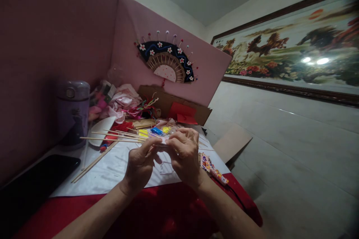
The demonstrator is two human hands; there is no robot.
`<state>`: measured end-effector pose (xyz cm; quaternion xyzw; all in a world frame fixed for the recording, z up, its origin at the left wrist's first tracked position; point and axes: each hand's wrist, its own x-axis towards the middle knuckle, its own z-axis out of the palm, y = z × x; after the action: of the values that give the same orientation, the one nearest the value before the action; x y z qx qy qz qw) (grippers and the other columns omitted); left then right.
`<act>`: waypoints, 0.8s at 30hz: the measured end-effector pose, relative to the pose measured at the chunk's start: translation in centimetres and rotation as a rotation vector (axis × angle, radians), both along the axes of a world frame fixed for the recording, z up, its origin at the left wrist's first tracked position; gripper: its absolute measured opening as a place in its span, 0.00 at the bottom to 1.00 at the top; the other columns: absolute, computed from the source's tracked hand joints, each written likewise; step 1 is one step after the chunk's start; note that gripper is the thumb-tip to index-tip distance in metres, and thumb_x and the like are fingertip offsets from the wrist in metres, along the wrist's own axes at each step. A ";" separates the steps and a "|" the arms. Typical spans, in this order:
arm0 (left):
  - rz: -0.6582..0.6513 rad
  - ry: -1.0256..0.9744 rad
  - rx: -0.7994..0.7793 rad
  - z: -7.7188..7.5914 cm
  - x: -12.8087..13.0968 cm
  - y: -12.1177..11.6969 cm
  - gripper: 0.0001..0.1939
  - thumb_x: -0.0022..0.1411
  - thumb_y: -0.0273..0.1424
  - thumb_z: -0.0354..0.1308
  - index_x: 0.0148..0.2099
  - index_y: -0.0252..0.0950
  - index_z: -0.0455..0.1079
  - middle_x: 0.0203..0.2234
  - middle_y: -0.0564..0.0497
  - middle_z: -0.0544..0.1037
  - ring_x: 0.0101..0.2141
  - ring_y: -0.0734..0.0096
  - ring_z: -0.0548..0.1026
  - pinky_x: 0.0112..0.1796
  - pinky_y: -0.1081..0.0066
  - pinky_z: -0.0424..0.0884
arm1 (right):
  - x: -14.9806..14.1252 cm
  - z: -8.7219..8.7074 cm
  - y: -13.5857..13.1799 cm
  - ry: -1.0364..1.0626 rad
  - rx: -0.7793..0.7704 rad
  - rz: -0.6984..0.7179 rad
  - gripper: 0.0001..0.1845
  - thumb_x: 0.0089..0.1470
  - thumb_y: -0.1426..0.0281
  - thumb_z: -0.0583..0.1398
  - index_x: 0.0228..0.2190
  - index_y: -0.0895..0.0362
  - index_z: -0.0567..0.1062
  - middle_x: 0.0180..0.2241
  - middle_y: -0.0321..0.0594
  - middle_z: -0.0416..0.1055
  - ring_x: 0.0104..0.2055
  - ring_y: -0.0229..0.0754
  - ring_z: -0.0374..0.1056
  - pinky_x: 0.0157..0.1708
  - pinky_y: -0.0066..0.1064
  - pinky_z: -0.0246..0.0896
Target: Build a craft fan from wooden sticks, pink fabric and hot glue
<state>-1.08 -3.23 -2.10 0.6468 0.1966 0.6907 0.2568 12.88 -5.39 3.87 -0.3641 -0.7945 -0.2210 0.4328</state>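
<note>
Between my two hands I hold a fanned bundle of thin bamboo sticks [117,136] above the white sheet. My left hand [142,160] is closed, its thumb pressing near where the sticks come together. Right beside it, my right hand [185,151] pinches the same place, with a small whitish piece [162,140] showing between the thumbs. The long ends of the sticks spread out to the left, and a few thin tips show past my right hand. What lies behind my fingers is hidden.
A purple bottle [73,115] and a dark phone [42,175] stand and lie at left. Loose sticks [94,162] rest on the white sheet [112,179]. Colored clay packets [156,130] and pink cloth [126,99] lie behind. A flower-patterned glue gun [214,170] sits right. A decorated fan [168,58] hangs ahead.
</note>
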 end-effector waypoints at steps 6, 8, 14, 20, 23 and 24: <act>-0.018 -0.036 -0.009 -0.1 0.0 -0.1 0.09 0.64 0.25 0.53 0.45 0.41 0.70 0.26 0.56 0.79 0.17 0.81 0.73 0.18 0.81 0.68 | 0.0 -0.1 0.1 0.002 0.036 0.017 0.04 0.54 0.73 0.60 0.28 0.54 0.73 0.31 0.33 0.74 0.44 0.45 0.62 0.46 0.40 0.48; -0.028 -0.052 0.005 0.0 0.1 -0.1 0.10 0.63 0.24 0.53 0.45 0.41 0.70 0.26 0.56 0.79 0.18 0.81 0.73 0.18 0.81 0.68 | -0.1 -0.2 0.2 0.000 0.049 0.022 0.04 0.53 0.74 0.60 0.28 0.54 0.73 0.30 0.33 0.74 0.44 0.45 0.62 0.46 0.41 0.48; -0.037 -0.066 0.000 -0.2 0.2 0.0 0.11 0.63 0.24 0.53 0.45 0.41 0.71 0.26 0.56 0.79 0.18 0.81 0.73 0.18 0.82 0.68 | -0.1 -0.2 0.2 0.005 0.055 0.027 0.05 0.53 0.74 0.60 0.27 0.54 0.73 0.30 0.33 0.74 0.43 0.46 0.62 0.46 0.41 0.48; -0.036 -0.071 0.007 -0.4 0.1 0.1 0.12 0.63 0.23 0.53 0.46 0.42 0.71 0.26 0.56 0.79 0.18 0.81 0.73 0.18 0.81 0.69 | -0.1 -0.3 0.3 0.015 0.045 0.030 0.04 0.53 0.74 0.61 0.28 0.54 0.73 0.30 0.33 0.74 0.43 0.46 0.62 0.45 0.41 0.48; -0.041 -0.074 0.010 -0.2 0.2 0.1 0.12 0.63 0.23 0.53 0.45 0.42 0.71 0.26 0.56 0.79 0.18 0.81 0.73 0.18 0.81 0.70 | -0.1 -0.3 0.3 0.016 0.055 0.032 0.04 0.53 0.74 0.60 0.28 0.54 0.73 0.30 0.33 0.74 0.43 0.46 0.62 0.46 0.41 0.48; -0.042 -0.075 0.012 -0.2 0.2 0.1 0.12 0.63 0.23 0.54 0.45 0.42 0.71 0.26 0.56 0.79 0.18 0.81 0.73 0.18 0.81 0.70 | -0.1 -0.3 0.3 0.017 0.056 0.033 0.03 0.53 0.74 0.60 0.29 0.54 0.73 0.30 0.33 0.74 0.43 0.46 0.62 0.46 0.41 0.48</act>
<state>-0.88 -3.15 -2.29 0.6260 0.1692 0.7100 0.2744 12.80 -5.05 3.53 -0.3407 -0.7900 -0.2330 0.4533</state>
